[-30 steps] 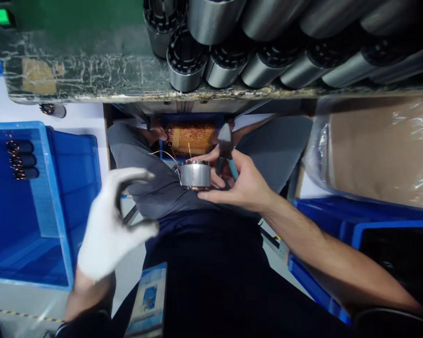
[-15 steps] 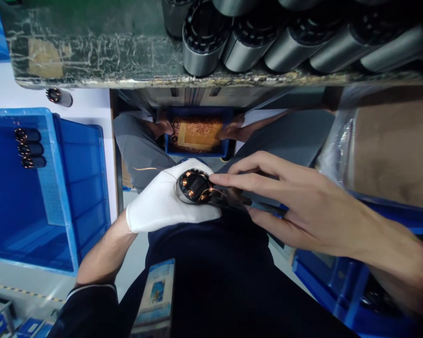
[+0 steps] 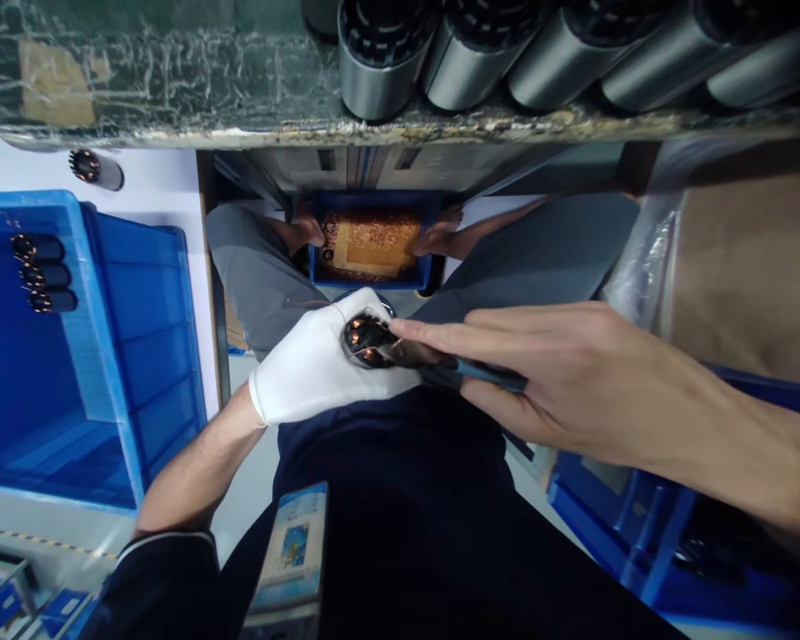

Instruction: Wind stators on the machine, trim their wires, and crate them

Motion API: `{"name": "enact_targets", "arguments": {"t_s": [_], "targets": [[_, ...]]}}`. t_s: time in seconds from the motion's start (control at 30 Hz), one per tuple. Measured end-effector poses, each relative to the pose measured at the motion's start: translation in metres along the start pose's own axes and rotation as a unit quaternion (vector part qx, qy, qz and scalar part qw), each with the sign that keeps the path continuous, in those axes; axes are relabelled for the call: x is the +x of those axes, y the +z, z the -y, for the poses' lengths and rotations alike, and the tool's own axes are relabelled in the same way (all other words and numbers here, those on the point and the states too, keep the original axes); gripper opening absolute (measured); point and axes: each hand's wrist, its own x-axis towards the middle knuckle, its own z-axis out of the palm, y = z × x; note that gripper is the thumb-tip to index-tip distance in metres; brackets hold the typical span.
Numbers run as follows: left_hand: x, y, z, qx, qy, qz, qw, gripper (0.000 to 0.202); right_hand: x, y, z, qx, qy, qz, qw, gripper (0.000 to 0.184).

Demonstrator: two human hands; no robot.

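My left hand (image 3: 313,369), in a white glove, is wrapped around a motor stator (image 3: 355,342). The stator's black slotted end with copper windings faces up toward me. My bare right hand (image 3: 560,364) is closed on dark-handled pliers (image 3: 484,372). Their blurred jaws reach over the right side of the stator's open end, by the copper wire. With its index finger stretched along the tool, my right hand reaches the stator's rim. Whether the jaws grip a wire is not clear.
Several metal stators (image 3: 377,89) stand along the edge of the green bench (image 3: 206,89) above. At left, another wound stator (image 3: 97,169) lies beside a blue bin (image 3: 137,320) holding 3 more. A blue tray (image 3: 373,283) with copper scraps lies between my feet. A brown carton (image 3: 753,267) is at right.
The pliers' jaws have moved left over the stator's end, and my right fingers have drawn closer together around the handles. A loose copper wire left of the glove no longer shows. The view has shifted slightly.
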Motion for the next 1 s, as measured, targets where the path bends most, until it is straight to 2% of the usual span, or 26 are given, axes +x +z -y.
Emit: {"name": "enact_targets", "arguments": {"t_s": [0.17, 0.33, 0.4, 0.57, 0.7, 0.87, 1.0], "targets": [[0.007, 0.008, -0.001, 0.114, 0.034, -0.061, 0.991, 0.037, 0.006, 0.006, 0.0, -0.034, 0.006, -0.026, 0.999, 0.067], [0.009, 0.016, -0.008, 0.269, 0.047, -0.081, 0.959, 0.036, 0.008, 0.005, 0.004, -0.002, 0.025, -0.024, 0.999, 0.065], [0.01, 0.016, -0.01, 0.278, 0.054, -0.078, 0.956, 0.037, 0.008, 0.003, 0.003, 0.006, 0.026, -0.026, 0.999, 0.067], [0.014, 0.014, -0.012, 0.242, 0.037, -0.058, 0.968, 0.037, 0.003, 0.0, 0.003, -0.068, 0.012, -0.046, 0.997, 0.068], [0.017, 0.014, -0.011, 0.236, 0.046, -0.057, 0.969, 0.031, 0.001, 0.001, 0.001, -0.026, 0.027, -0.017, 0.999, 0.067], [0.018, 0.019, -0.009, 0.273, 0.047, -0.057, 0.959, 0.024, 0.005, 0.005, -0.003, -0.071, 0.038, -0.041, 0.996, 0.065], [0.017, 0.023, -0.005, 0.309, 0.08, -0.073, 0.945, 0.025, 0.009, 0.005, -0.001, -0.024, 0.058, -0.028, 0.998, 0.065]]}}
